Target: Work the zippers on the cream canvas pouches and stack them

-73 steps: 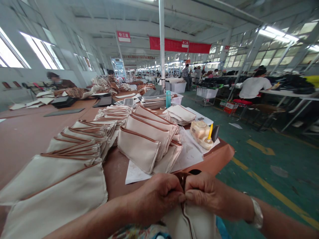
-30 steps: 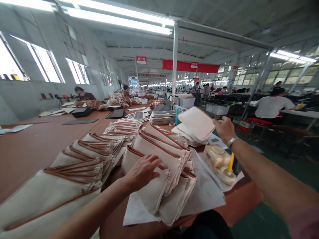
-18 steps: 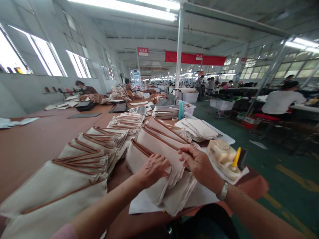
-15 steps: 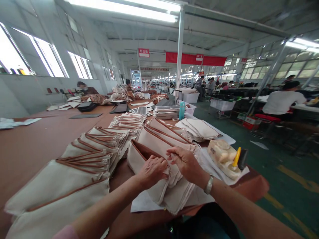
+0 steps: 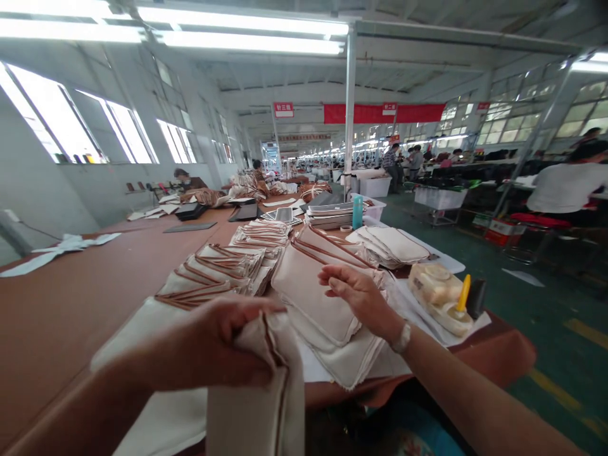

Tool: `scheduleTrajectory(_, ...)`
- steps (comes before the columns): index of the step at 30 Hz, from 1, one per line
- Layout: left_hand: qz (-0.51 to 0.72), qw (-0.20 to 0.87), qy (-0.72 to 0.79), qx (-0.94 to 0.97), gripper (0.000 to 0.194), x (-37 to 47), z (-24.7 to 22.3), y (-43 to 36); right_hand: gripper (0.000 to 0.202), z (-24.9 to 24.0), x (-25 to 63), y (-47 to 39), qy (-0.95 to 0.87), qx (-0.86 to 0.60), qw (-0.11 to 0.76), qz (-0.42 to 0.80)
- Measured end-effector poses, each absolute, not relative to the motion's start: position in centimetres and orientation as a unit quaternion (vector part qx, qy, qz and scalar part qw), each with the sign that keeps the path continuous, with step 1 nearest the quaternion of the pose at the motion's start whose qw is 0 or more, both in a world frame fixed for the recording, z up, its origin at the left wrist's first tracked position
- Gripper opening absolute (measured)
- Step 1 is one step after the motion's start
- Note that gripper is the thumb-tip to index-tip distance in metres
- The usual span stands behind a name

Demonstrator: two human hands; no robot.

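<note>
Left hand now pinching tight on one cream pouch, lifting it up and close to the camera. Half a second back, sitting on the near stack with both hands picking at its brown edge; now pulled off and hanging down from the fist, folded over at the top. Meaning one pouch taken away from the pile and in hand.

Right hand staying out past the grip and to its right, fingers loose and open, holding nothing, hovering just over the stack of pouches. More rows of pouches lying beyond the grip, on the brown table.

Further right of the grip, a lumpy plastic bag with a yellow tool beside it. Far behind, a teal bottle.

Up high, a long red banner and small red signs with white writing, too small to read. No brand showing on the pouches.
</note>
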State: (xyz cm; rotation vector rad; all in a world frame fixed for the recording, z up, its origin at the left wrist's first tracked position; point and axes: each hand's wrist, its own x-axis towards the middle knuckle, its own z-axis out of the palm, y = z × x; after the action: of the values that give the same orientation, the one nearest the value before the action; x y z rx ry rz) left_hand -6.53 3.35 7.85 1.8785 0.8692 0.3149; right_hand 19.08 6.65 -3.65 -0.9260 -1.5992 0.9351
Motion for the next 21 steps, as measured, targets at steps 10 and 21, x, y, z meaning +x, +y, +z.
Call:
scheduleTrajectory(10,-0.057,0.302,0.254,0.917,0.029,0.9,4.3,1.3,0.05,-3.9,20.4,-4.7,-0.618,-0.295,0.437,0.583)
scheduleTrajectory(21,0.056,0.584,0.177,0.79,0.043,1.4,-1.2,1.2,0.026,-7.7,21.1,-6.8,-0.661,-0.421,0.442,0.437)
